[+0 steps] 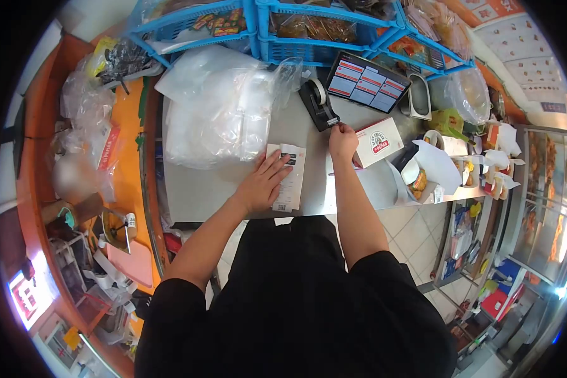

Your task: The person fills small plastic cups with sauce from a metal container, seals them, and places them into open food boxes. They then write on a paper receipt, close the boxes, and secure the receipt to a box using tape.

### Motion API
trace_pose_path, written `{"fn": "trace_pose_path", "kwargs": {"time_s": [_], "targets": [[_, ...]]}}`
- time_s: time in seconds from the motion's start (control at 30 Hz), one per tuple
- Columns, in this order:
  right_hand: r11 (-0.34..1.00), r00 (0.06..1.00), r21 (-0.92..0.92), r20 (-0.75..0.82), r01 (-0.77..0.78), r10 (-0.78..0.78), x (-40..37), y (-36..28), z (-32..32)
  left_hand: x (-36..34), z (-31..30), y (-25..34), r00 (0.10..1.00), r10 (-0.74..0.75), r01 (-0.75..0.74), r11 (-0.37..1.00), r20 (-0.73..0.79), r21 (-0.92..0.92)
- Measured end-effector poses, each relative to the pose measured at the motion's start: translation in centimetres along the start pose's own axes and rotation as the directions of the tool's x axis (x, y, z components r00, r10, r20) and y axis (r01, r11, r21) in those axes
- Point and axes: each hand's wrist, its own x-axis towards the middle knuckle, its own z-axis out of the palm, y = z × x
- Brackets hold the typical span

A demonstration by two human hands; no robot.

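My left hand (264, 183) lies with its fingers spread over a white paper slip (286, 191) that rests on the metal counter (227, 189). At the front end of a black tape dispenser (316, 108), my right hand (343, 143) is closed, its fingertips at the cutting edge. What those fingers pinch is too small to make out. Just right of that hand sits a closed white box with a printed logo (379, 142).
Clear plastic bags (220, 113) lie left of the dispenser. Behind it stand a tablet (367, 82) and blue baskets (321, 50). Open boxes with food (418, 183) line the right side. An orange shelf (127, 164) runs along the left.
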Motion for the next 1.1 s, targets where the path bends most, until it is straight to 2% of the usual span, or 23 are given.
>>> {"fn": "trace_pose_path", "kwargs": {"time_s": [0.03, 0.07, 0.13, 0.17, 0.2, 0.23, 0.27, 0.3, 0.33, 0.4, 0.43, 0.47, 0.53, 0.63, 0.73, 0.87, 0.97, 1.03, 1.1], "targets": [[0.998, 0.998, 0.001, 0.014, -0.061, 0.061, -0.2, -0.5, -0.1, -0.1, 0.1, 0.0, 1.000, 0.000, 0.000, 1.000, -0.015, -0.003], [0.999, 0.999, -0.004, 0.013, -0.048, 0.048, -0.1, 0.4, 0.1, 0.0, 0.1, 0.0, 0.999, 0.016, -0.016, 1.000, -0.031, -0.010], [0.945, 0.944, -0.028, -0.046, 0.326, -0.327, 0.6, 3.4, 0.8, 0.0, -0.1, -0.2, 0.998, 0.035, -0.036, 0.999, -0.057, -0.011], [0.964, 0.967, -0.077, 0.032, 0.255, -0.253, 0.0, 2.9, 0.0, 0.0, 0.0, -0.3, 0.998, 0.038, -0.039, 0.999, -0.058, -0.018], [0.961, 0.964, -0.079, 0.034, 0.264, -0.263, -0.6, 3.0, 0.0, -0.1, 0.1, -0.3, 0.998, 0.040, -0.042, 0.999, -0.058, -0.027], [0.969, 0.992, 0.223, 0.032, 0.110, -0.120, -1.4, 3.3, 0.4, -0.2, 0.1, -0.3, 0.997, 0.038, -0.040, 0.999, -0.067, -0.026], [0.864, 0.997, 0.501, 0.076, -0.055, 0.020, -2.0, 3.2, 0.8, -0.1, 0.1, -0.3, 0.997, 0.038, -0.040, 0.999, -0.063, -0.027], [0.795, 0.997, 0.601, 0.050, -0.081, 0.064, -2.6, 2.8, 1.3, -0.1, 0.1, -0.3, 0.998, 0.038, -0.040, 0.999, -0.057, -0.028], [0.795, 0.997, 0.602, 0.053, -0.078, 0.058, -2.4, 3.0, 1.7, 0.0, 0.1, -0.3, 0.997, 0.036, -0.038, 0.999, -0.062, -0.025], [0.602, 0.989, 0.787, 0.082, -0.139, 0.121, -1.2, 6.0, 3.5, 0.1, 0.1, -0.3, 0.996, 0.039, -0.040, 0.999, -0.084, -0.013], [0.589, 0.995, 0.804, 0.034, -0.081, 0.091, -0.4, 7.4, 4.6, 0.1, 0.0, -0.3, 0.996, 0.036, -0.037, 0.999, -0.083, -0.010], [0.585, 0.995, 0.806, 0.038, -0.086, 0.093, -0.2, 7.1, 4.8, 0.1, -0.1, -0.3, 0.997, 0.037, -0.038, 0.999, -0.064, -0.014], [0.771, 0.995, 0.632, -0.094, 0.076, -0.020, -0.4, 6.9, 5.1, 0.2, -0.2, -0.2, 0.999, 0.033, -0.033, 0.999, -0.027, -0.018], [0.820, 0.984, 0.569, -0.174, 0.061, 0.047, -1.0, 5.3, 4.8, 0.2, -0.1, -0.1, 1.000, 0.020, -0.020, 1.000, -0.003, -0.023], [0.729, 0.992, 0.684, -0.112, 0.034, 0.059, -2.3, 3.2, 3.0, 0.4, 0.0, -0.3, 1.000, 0.018, -0.018, 1.000, -0.015, -0.018], [0.778, 0.999, 0.628, -0.007, -0.034, 0.050, -1.9, 5.3, 2.7, 0.2, 0.4, -0.3, 1.000, 0.004, -0.004, 1.000, -0.005, -0.022], [0.640, 1.000, 0.768, -0.007, 0.011, -0.009, -1.9, 5.8, 2.7, 0.3, 0.3, -0.3, 1.000, -0.002, 0.002, 1.000, 0.006, -0.031], [0.651, 0.999, 0.758, -0.018, 0.042, -0.043, -1.7, 6.1, 2.6, 0.5, 0.2, -0.3, 1.000, -0.002, 0.003, 0.999, 0.022, -0.035], [0.629, 1.000, 0.777, -0.014, 0.017, -0.010, -1.6, 5.9, 2.7, 0.4, 0.2, -0.2, 1.000, -0.022, 0.022, 1.000, 0.021, -0.020]]}}
